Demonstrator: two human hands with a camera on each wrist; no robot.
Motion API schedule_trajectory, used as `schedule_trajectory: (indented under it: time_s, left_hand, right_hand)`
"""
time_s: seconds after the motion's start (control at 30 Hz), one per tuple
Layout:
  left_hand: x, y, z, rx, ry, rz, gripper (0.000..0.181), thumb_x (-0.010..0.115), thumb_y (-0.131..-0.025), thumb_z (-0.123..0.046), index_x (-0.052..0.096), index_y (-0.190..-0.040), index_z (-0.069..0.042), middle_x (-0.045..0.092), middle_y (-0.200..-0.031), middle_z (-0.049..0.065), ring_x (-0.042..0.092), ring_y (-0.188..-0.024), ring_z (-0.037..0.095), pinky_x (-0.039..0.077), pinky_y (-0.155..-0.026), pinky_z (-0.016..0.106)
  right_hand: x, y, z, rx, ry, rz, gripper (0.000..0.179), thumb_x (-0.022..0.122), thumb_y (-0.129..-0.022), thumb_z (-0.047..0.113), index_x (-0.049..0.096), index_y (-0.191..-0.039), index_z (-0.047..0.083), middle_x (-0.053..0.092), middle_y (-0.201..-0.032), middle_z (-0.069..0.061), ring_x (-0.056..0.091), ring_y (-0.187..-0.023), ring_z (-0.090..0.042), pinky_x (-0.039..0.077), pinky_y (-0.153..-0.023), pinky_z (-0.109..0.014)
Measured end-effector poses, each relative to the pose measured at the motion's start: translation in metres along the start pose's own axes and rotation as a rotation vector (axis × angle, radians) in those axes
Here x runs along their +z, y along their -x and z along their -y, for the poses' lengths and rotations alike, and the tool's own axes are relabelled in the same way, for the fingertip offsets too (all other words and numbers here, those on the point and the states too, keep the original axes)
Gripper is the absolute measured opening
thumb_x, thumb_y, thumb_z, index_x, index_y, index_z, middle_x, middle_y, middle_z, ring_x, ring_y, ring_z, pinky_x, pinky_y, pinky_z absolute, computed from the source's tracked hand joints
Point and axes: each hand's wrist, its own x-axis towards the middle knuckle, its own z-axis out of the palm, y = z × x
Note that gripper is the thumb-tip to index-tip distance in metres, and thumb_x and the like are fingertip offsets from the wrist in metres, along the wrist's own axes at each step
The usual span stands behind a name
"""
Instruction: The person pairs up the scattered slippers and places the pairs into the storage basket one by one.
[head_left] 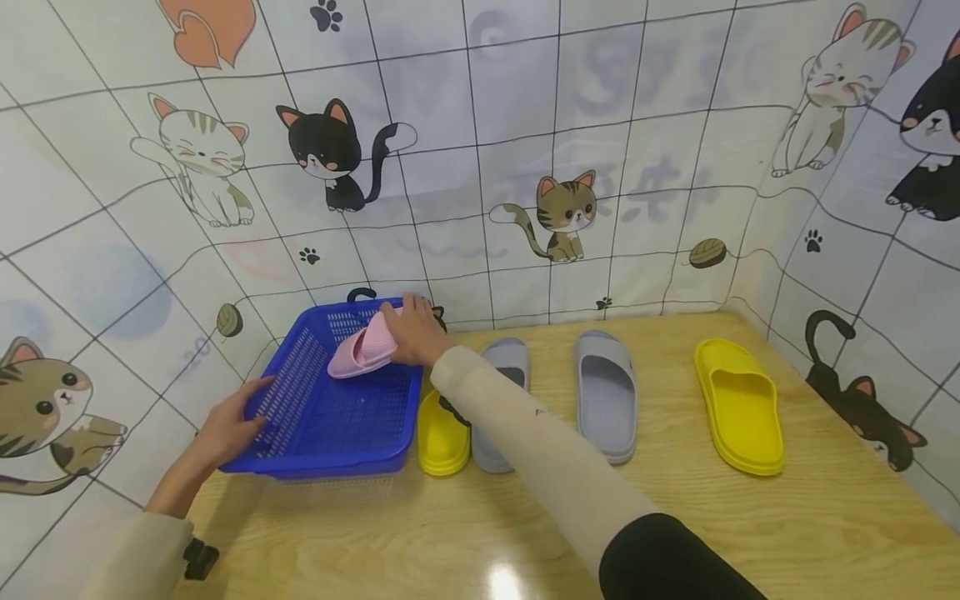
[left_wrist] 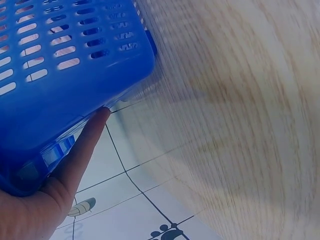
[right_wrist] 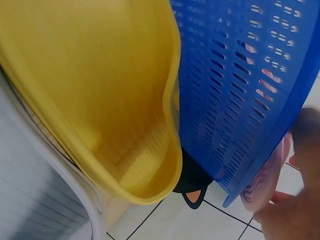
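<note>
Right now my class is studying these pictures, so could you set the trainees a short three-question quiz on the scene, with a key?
1. Multiple choice: what colour is the slipper in the right grip? A grey; B pink; C yellow.
2. True or false: in the head view, the left grip is on the right side of the blue basket.
3. Count: in the head view, how many grey slippers lie between the two yellow slippers?

Key: 1 B. 2 False; it touches the left side. 3 Two.
</note>
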Motion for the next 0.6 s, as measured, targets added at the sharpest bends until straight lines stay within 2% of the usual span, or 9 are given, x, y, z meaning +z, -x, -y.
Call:
schedule_trajectory:
  time_s: [0.07, 0.17, 0.3, 0.37, 0.5, 0.6]
  left_hand:
    - [-0.0003, -0.0009, -0.0004, -0.014, 0.004, 0.011, 0.062, 0.056, -0.088, 0.006, 0.035, -0.147, 0.006, 0.037, -0.139, 0.045, 0.042, -0.121, 0.063, 0.034, -0.095, 0.074]
    - [-0.0006, -0.0014, -0.0004, -0.027, 0.005, 0.024, 0.062, 0.055, -0.088, 0.006, 0.034, -0.147, 0.006, 0.036, -0.140, 0.044, 0.040, -0.123, 0.063, 0.033, -0.096, 0.074]
    - [-0.0010, -0.0016, -0.0007, -0.028, -0.001, 0.022, 0.063, 0.055, -0.088, 0.006, 0.035, -0.147, 0.006, 0.037, -0.139, 0.044, 0.040, -0.122, 0.063, 0.034, -0.096, 0.074]
    - [-0.0011, -0.0015, -0.0009, -0.027, 0.000, 0.021, 0.063, 0.055, -0.088, 0.006, 0.035, -0.147, 0.006, 0.037, -0.139, 0.044, 0.041, -0.122, 0.063, 0.034, -0.096, 0.073]
    - [-0.0012, -0.0009, -0.0016, -0.019, 0.009, 0.018, 0.062, 0.056, -0.088, 0.006, 0.035, -0.147, 0.006, 0.037, -0.140, 0.044, 0.041, -0.122, 0.062, 0.034, -0.096, 0.073]
    - [-0.0011, 0.0000, -0.0015, -0.017, 0.015, 0.018, 0.062, 0.055, -0.089, 0.006, 0.035, -0.147, 0.006, 0.037, -0.140, 0.044, 0.041, -0.121, 0.062, 0.035, -0.095, 0.073]
  right_hand:
    - [-0.0003, -0.0003, -0.0015, 0.027, -0.002, -0.053, 0.075, 0.077, -0.081, 0.048, 0.044, -0.142, 0.018, 0.041, -0.137, -0.019, 0.040, -0.128, -0.035, 0.037, -0.109, -0.046]
    - [-0.0001, 0.0006, -0.0028, 0.082, -0.030, -0.100, 0.061, 0.080, -0.078, 0.047, 0.055, -0.126, 0.021, 0.046, -0.127, -0.015, 0.045, -0.115, -0.031, 0.049, -0.092, -0.040]
    - [0.0006, 0.0024, -0.0031, 0.112, -0.080, -0.141, 0.037, 0.077, -0.081, 0.036, 0.060, -0.108, 0.019, 0.046, -0.115, -0.012, 0.046, -0.102, -0.026, 0.052, -0.073, -0.032]
    - [0.0003, 0.0041, -0.0028, 0.106, -0.113, -0.150, 0.029, 0.073, -0.085, 0.028, 0.061, -0.109, 0.017, 0.046, -0.115, -0.013, 0.047, -0.100, -0.026, 0.052, -0.070, -0.031]
    - [0.0009, 0.0073, -0.0041, 0.093, -0.145, -0.123, 0.027, 0.064, -0.091, 0.018, 0.062, -0.117, 0.014, 0.047, -0.115, -0.013, 0.050, -0.099, -0.025, 0.054, -0.073, -0.032]
    - [0.0018, 0.0090, -0.0058, 0.062, -0.153, -0.080, 0.020, 0.063, -0.091, 0.016, 0.063, -0.111, 0.014, 0.048, -0.111, -0.010, 0.048, -0.097, -0.021, 0.052, -0.074, -0.029]
